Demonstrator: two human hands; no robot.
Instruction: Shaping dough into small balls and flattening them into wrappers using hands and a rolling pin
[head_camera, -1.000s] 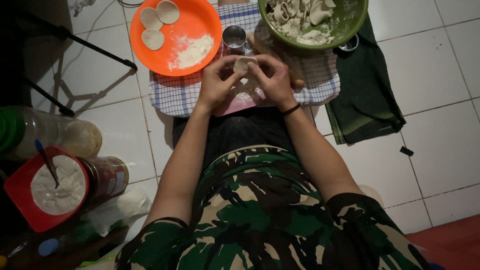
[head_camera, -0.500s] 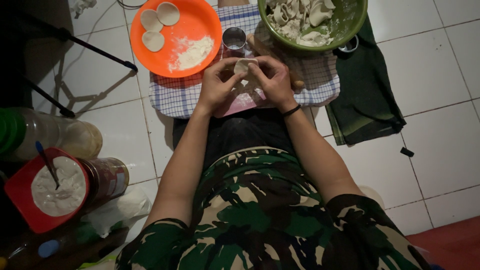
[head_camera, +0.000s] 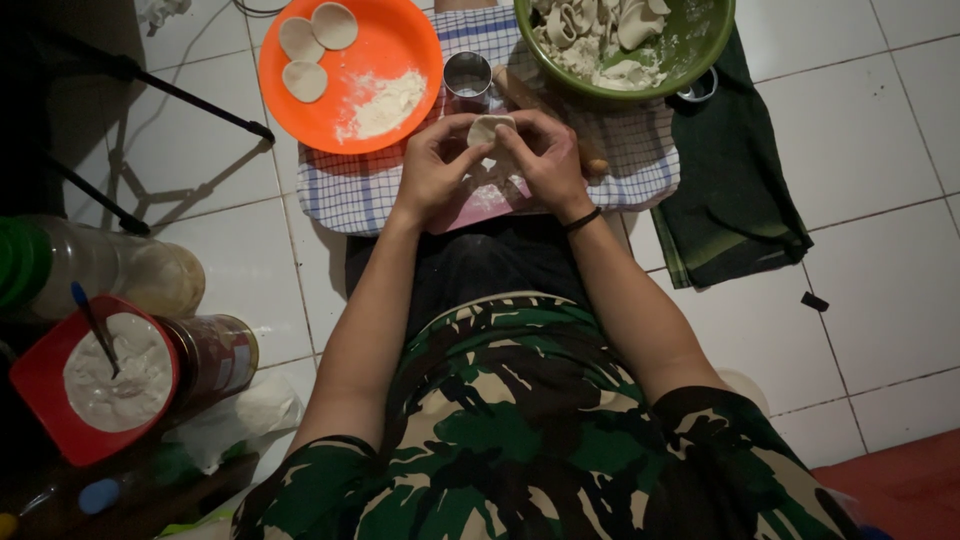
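I see a small pale dough round (head_camera: 489, 128) pinched between both sets of fingertips, held just above the checked cloth (head_camera: 345, 185) that serves as my landmark. My left hand (head_camera: 437, 165) and right hand (head_camera: 545, 160) curl inward and meet around it, thumbs and forefingers closed on its rim, likely so the folded edge can be pressed shut over the work surface. Just beyond the hands on the cloth stands a small metal cup (head_camera: 467, 78), with a wooden rolling pin (head_camera: 540, 105) partly hidden beside it. At the cloth's far left corner sits an orange plate (head_camera: 400, 40) bearing three dough discs (head_camera: 305, 45) and loose flour; at its far right, a green bowl (head_camera: 700, 55) of dough scraps. A dark green towel (head_camera: 735, 190) lies off the cloth's right edge. White floor tile (head_camera: 880, 150) lies open beyond that; jars crowd the left.
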